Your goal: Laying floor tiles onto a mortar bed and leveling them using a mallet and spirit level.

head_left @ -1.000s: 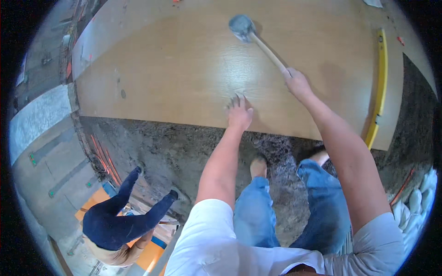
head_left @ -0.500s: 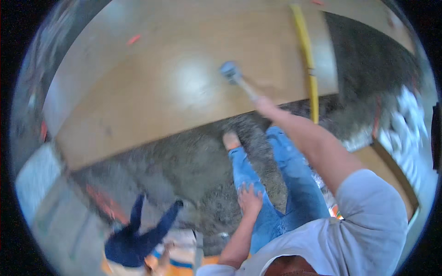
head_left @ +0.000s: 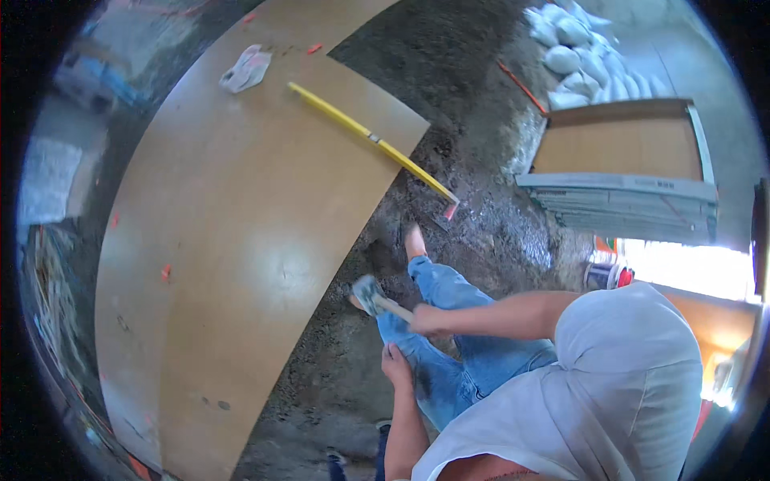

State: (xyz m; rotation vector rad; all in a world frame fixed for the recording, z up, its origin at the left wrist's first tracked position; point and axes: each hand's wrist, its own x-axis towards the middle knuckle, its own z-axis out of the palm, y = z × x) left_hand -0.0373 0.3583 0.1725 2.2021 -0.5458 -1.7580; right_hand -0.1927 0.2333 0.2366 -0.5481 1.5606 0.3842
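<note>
My right hand [head_left: 429,319] is wrapped round the handle of a mallet [head_left: 367,293] with a pale, scuffed head. The mallet is raised over my left shin, clear of the tile surface beside it. My left hand [head_left: 396,365] rests against my left leg near the knee, its fingers only partly showing. To the left lies a large glossy beige tile floor [head_left: 265,280], its edge bordering rough dark ground by my bare feet. A yellow spirit level [head_left: 345,120] lies across the far part of the tile and juts past its edge.
Small red wedges [head_left: 166,272] and a crumpled white bag [head_left: 246,69] lie on the tile. At the right stand stacked boxed panels [head_left: 626,200], white sacks [head_left: 589,64] and a bucket [head_left: 601,276]. Another person's dark-clad legs [head_left: 383,449] show at the bottom.
The view has swung round to the right. My right arm has drawn the mallet back from over the tile towards my left leg. My left hand stays on that leg.
</note>
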